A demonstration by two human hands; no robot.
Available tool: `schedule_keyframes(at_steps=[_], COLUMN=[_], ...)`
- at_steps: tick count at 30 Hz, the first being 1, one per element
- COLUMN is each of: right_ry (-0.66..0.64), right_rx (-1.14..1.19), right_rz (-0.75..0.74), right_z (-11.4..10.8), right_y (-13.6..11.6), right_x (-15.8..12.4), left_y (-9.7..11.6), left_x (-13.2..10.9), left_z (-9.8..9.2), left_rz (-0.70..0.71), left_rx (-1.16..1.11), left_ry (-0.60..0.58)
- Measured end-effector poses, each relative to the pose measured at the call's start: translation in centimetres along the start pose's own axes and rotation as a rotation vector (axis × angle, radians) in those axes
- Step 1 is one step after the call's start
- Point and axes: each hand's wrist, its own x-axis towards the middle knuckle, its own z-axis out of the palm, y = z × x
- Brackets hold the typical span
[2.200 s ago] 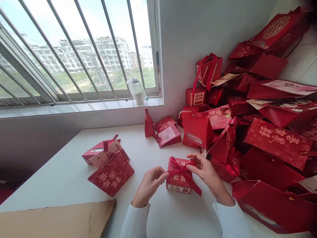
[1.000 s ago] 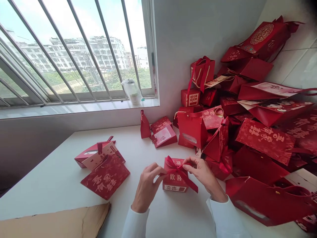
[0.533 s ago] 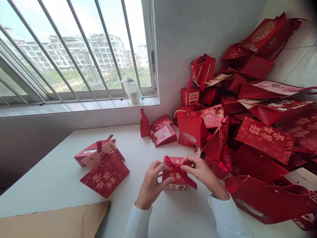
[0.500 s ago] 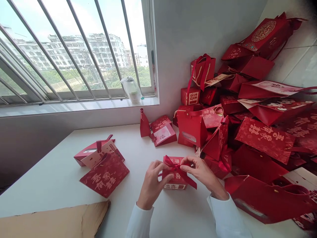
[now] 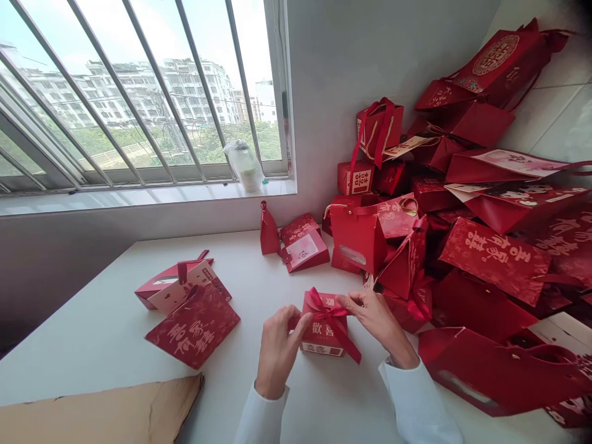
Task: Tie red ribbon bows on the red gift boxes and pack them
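A small red gift box (image 5: 322,345) with gold characters stands on the white table in front of me. Red ribbon (image 5: 329,313) is tied in a bow across its top, one tail hanging over the front right edge. At the box's left side my left hand (image 5: 280,348) is closed, thumb and forefinger pinched by the ribbon's left part; the fingertips partly hide what they grip. My right hand (image 5: 377,320) pinches the bow's right loop between thumb and forefinger at the box's upper right.
Many red gift bags and boxes (image 5: 494,256) are heaped at the right against the wall. Several folded red bags (image 5: 194,324) stand at the left, and a few more (image 5: 305,250) at the back. Cardboard (image 5: 102,410) lies front left. A wrapped cup (image 5: 247,166) sits on the windowsill.
My left hand has drawn slightly left and down, off the box top. My right hand has shifted a little left. The bow is spread wider, and the characters beneath show more.
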Motion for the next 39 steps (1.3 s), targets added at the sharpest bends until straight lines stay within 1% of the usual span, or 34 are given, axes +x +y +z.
schedule_keyframes(at_steps=[3,7,11,15,18,22,26,30,34,36,39], right_ry=[0.043,0.095,0.027,-0.031,-0.043,-0.023,-0.031,-0.062,-0.08,-0.068,-0.037], right_rx=[-0.022,-0.056,-0.013,0.055,0.066,0.069,0.093,0.166,0.345,0.404,0.442], right_rz=[-0.003,0.017,0.039,0.043,0.028,0.027,0.047,0.047,0.086,0.109,0.115], right_z=[-0.1,0.1,0.0,-0.5,-0.5,-0.3,-0.3,-0.2,0.1,0.2,0.4], right_y=[-0.1,0.0,0.1,-0.2,-0.6,-0.9,-0.9,-0.6,0.1,0.3,0.6], right_x=[0.2,0.1,0.0,0.0,0.0,0.0,0.0,0.0,0.2,0.2,0.0], left_y=[-0.2,-0.5,-0.6,-0.5,-0.6,-1.2,-1.7,-2.0,-2.4,-2.5,-2.6], left_x=[0.1,0.2,0.3,0.2,0.2,0.3,0.4,0.6,0.8,0.8,0.8], left_z=[0.1,0.1,0.3,0.4,0.5,0.4,0.3,0.4,0.8,0.9,1.0], left_rz=[-0.058,-0.105,-0.14,-0.139,-0.136,-0.145,-0.186,-0.251,-0.308,-0.314,-0.293], left_rx=[-0.024,-0.112,-0.257,-0.411,-0.478,-0.556,-0.669,-0.833,-0.989,-0.987,-0.91], left_ry=[-0.02,-0.08,-0.112,-0.155,-0.195,-0.248,-0.284,-0.318,-0.359,-0.357,-0.338])
